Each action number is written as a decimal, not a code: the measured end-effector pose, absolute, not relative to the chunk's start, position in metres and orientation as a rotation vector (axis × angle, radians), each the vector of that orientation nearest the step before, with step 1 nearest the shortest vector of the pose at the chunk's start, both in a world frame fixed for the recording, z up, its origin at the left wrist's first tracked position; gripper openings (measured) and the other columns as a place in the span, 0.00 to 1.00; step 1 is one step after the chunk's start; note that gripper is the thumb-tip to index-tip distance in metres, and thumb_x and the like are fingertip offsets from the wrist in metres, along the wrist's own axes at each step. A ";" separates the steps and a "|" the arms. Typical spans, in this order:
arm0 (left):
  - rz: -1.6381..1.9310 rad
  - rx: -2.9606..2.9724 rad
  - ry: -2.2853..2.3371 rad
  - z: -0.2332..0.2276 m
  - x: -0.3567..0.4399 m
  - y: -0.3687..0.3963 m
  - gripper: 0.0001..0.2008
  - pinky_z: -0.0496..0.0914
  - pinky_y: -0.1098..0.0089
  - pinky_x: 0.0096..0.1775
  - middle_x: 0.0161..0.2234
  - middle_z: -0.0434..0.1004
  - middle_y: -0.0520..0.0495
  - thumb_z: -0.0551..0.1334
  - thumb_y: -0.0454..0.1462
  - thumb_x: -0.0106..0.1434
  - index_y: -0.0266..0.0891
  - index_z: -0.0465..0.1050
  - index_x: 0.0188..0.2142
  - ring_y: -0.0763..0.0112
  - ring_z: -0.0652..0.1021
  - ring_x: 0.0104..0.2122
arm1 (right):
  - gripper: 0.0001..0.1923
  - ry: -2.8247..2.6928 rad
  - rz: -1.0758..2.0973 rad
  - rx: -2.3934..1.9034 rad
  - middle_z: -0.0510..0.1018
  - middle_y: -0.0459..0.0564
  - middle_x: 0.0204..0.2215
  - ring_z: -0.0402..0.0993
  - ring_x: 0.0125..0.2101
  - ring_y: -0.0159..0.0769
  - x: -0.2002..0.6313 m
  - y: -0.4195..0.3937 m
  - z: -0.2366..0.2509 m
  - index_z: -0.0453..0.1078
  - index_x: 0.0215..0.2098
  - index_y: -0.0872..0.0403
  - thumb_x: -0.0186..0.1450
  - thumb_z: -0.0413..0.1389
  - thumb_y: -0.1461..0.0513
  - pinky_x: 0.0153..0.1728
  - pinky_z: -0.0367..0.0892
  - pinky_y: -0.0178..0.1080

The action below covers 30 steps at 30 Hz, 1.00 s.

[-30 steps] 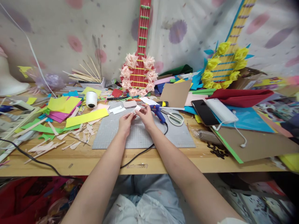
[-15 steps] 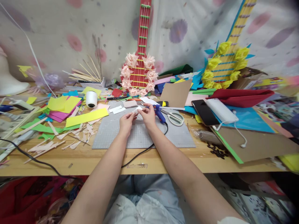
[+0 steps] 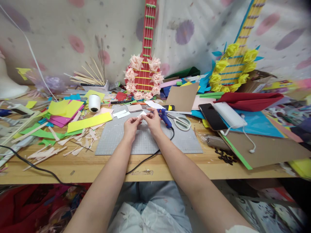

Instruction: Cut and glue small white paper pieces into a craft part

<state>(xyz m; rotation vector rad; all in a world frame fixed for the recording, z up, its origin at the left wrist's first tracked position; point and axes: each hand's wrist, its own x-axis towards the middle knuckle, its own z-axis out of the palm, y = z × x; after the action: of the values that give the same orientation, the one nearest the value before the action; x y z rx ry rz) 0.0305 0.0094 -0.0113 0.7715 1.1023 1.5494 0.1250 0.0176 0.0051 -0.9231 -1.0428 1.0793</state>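
Observation:
Between the fingertips of both hands is a small piece of white paper (image 3: 142,113), held over the grey cutting mat (image 3: 111,142). My left hand (image 3: 131,127) pinches its left side. My right hand (image 3: 152,120) grips it from the right, and the fingers hide part of the paper. Two white paper strips (image 3: 123,115) lie on the mat just beyond my left hand. A blue glue gun (image 3: 166,119) rests to the right of my right hand, its black cord running under my right forearm. Beside it lie scissors (image 3: 182,123) with pale handles.
A red paper guitar (image 3: 143,77) with pink flowers stands behind the mat; a yellow one (image 3: 230,71) leans farther right. Paper scraps (image 3: 80,142) and a yellow strip (image 3: 89,122) cover the left side. A phone (image 3: 213,116) and white power bank (image 3: 230,115) lie right.
Both hands stay nearly in place over the mat, still pinching the white paper. The paper shows slightly less between the fingers now. The whole view has shifted a little.

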 end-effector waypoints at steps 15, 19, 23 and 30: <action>1.622 0.725 0.838 -0.012 0.022 0.010 0.15 0.65 0.73 0.35 0.25 0.71 0.54 0.68 0.37 0.39 0.37 0.61 0.19 0.78 0.72 0.27 | 0.25 -1.142 1.304 -0.834 0.72 0.39 0.24 0.70 0.28 0.29 0.121 0.014 -0.001 0.55 0.39 0.51 0.45 0.60 0.64 0.37 0.65 0.38; 1.617 0.709 0.817 -0.011 0.022 0.009 0.15 0.64 0.73 0.34 0.24 0.71 0.54 0.68 0.36 0.39 0.37 0.62 0.19 0.78 0.72 0.26 | 0.25 -1.151 1.277 -0.876 0.71 0.38 0.22 0.70 0.25 0.28 0.120 0.015 -0.004 0.56 0.38 0.52 0.45 0.60 0.65 0.35 0.65 0.37; 1.607 0.717 0.805 -0.012 0.022 0.009 0.15 0.64 0.73 0.35 0.25 0.72 0.54 0.68 0.36 0.39 0.37 0.61 0.19 0.77 0.72 0.27 | 0.25 -1.164 1.252 -0.880 0.71 0.37 0.21 0.70 0.24 0.28 0.120 0.017 -0.005 0.56 0.38 0.51 0.45 0.60 0.65 0.34 0.65 0.37; 1.580 0.728 0.890 -0.012 0.024 0.007 0.14 0.65 0.72 0.37 0.24 0.73 0.53 0.68 0.38 0.41 0.36 0.64 0.21 0.77 0.73 0.27 | 0.23 -1.203 1.167 -0.913 0.70 0.37 0.21 0.70 0.24 0.28 0.120 0.015 -0.002 0.56 0.38 0.51 0.46 0.58 0.65 0.34 0.65 0.37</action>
<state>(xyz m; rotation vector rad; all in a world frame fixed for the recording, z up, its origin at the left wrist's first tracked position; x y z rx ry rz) 0.0238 0.0066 -0.0121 0.7278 0.8903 1.5801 0.1201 0.0146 -0.0019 -0.9126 -1.2034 1.1670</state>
